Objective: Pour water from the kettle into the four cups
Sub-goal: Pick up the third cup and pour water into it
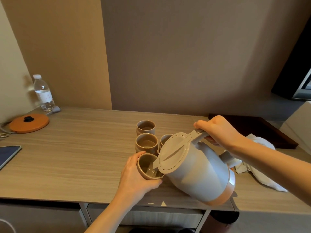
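Kettle [198,172] tilted, smooth plastic, rounded cup [146,167]

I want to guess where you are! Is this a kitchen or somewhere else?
Probably a hotel room, not a kitchen: a small kettle and matching cups sit on a desk, with a water bottle by the wall.

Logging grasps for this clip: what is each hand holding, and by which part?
The right hand holds the tilted kettle by its handle. The left hand wraps around the side of the nearest cup, under the kettle's spout.
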Tool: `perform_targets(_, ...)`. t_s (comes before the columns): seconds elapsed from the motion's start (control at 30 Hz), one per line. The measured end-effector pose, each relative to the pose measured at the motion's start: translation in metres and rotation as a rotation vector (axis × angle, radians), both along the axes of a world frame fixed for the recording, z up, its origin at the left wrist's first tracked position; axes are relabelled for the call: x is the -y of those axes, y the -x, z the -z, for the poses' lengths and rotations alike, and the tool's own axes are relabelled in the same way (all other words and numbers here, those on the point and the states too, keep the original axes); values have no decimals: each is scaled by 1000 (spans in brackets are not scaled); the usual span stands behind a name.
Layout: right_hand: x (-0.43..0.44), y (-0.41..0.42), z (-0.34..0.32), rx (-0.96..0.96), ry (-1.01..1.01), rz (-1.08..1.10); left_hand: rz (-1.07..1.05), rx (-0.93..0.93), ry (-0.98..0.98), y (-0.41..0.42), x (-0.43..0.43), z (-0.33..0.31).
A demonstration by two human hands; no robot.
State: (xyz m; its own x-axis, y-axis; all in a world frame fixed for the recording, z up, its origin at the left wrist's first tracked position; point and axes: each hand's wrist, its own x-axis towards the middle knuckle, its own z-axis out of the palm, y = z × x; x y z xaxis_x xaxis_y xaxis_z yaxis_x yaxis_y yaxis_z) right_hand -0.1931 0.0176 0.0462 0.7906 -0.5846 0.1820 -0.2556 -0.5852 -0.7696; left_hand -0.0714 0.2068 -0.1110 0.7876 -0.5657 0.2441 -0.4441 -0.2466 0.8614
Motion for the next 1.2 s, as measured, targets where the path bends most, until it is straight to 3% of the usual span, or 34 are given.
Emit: perform_targets(1.2, -3, -6, -2, -9, 12, -8, -10, -116, 79, 5, -2, 8)
